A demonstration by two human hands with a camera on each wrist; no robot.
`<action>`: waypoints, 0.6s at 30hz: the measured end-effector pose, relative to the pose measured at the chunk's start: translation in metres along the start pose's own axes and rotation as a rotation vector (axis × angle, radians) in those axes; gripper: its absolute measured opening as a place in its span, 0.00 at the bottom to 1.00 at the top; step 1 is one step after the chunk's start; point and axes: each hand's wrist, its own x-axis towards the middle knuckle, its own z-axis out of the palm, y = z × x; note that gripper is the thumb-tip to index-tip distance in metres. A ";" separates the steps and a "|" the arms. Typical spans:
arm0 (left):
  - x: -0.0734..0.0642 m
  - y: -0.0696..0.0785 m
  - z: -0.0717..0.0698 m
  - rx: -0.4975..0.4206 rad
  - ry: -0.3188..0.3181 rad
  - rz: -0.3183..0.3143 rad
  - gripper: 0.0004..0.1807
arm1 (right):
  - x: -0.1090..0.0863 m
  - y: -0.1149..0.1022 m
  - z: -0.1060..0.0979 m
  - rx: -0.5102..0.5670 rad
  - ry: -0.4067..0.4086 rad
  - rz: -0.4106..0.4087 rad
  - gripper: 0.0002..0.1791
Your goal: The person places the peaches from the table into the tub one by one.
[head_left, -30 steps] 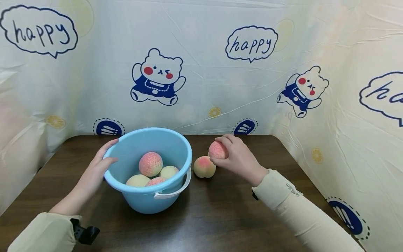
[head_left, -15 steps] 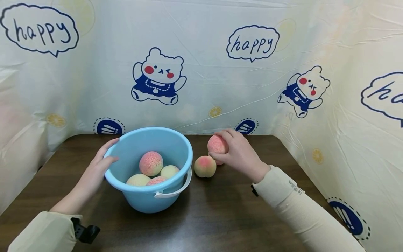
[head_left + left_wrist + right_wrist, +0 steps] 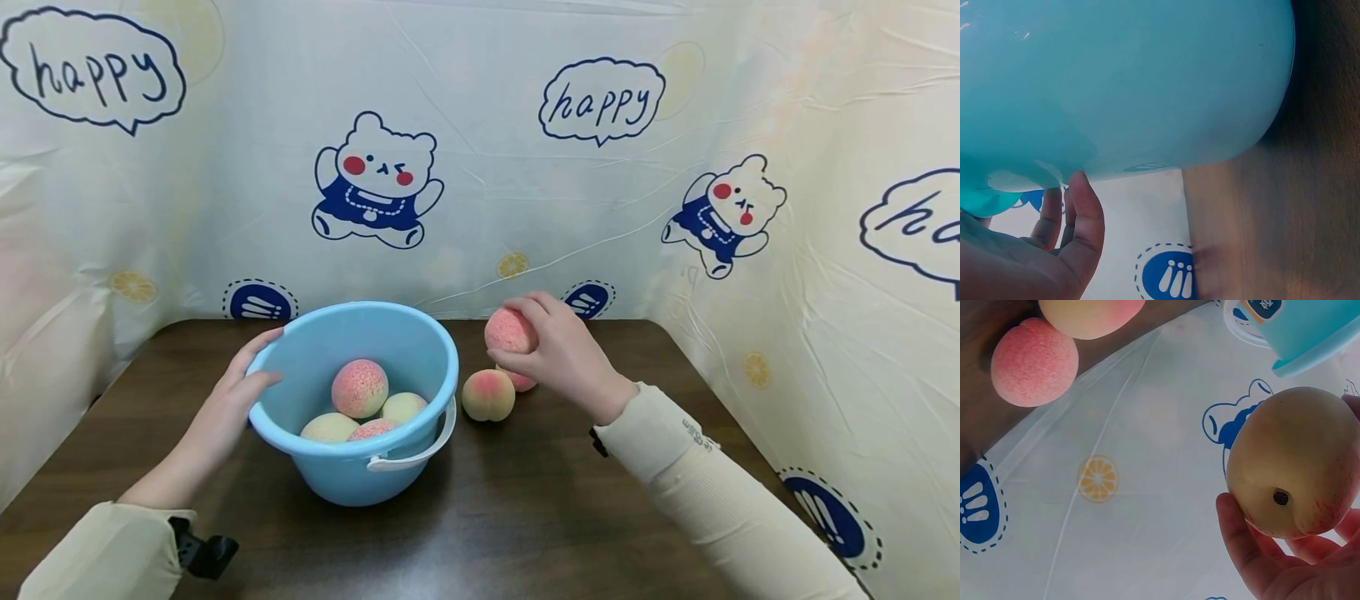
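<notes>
A light blue bucket [image 3: 360,475] stands on the table, with several peaches [image 3: 360,389] inside, some cream and some speckled pink. My left hand [image 3: 217,417] grips its left rim, thumb over the edge; the left wrist view shows bent fingers [image 3: 1088,212] at the bucket wall. Right of the bucket, my right hand [image 3: 570,358] holds a pink peach [image 3: 510,331] in the air. Seen from the right wrist, that peach is cream underneath with a small dark hole. Below it on the table lie a yellow-pink peach [image 3: 488,396] and a pink peach [image 3: 522,382], partly hidden.
The bucket's white handle [image 3: 412,461] hangs down at its front right. A dark brown wooden table [image 3: 510,517] carries everything. Behind and at both sides hangs a pale curtain [image 3: 480,192] printed with bears and the word happy.
My right hand has lifted the pink peach up and a little left, uncovering more of the peach behind. My left hand and the bucket have stayed in place.
</notes>
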 end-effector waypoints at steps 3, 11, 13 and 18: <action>0.000 0.000 0.000 -0.002 0.001 0.000 0.33 | 0.003 -0.003 -0.001 0.007 0.006 -0.002 0.31; 0.000 -0.001 0.000 -0.003 0.002 0.003 0.33 | 0.010 -0.012 0.000 0.050 0.002 0.006 0.31; 0.000 -0.001 0.000 -0.002 0.003 0.004 0.33 | 0.012 -0.014 0.000 0.057 -0.002 0.010 0.31; 0.000 -0.001 0.000 -0.002 0.003 0.006 0.33 | 0.015 -0.019 0.003 0.073 -0.004 -0.002 0.31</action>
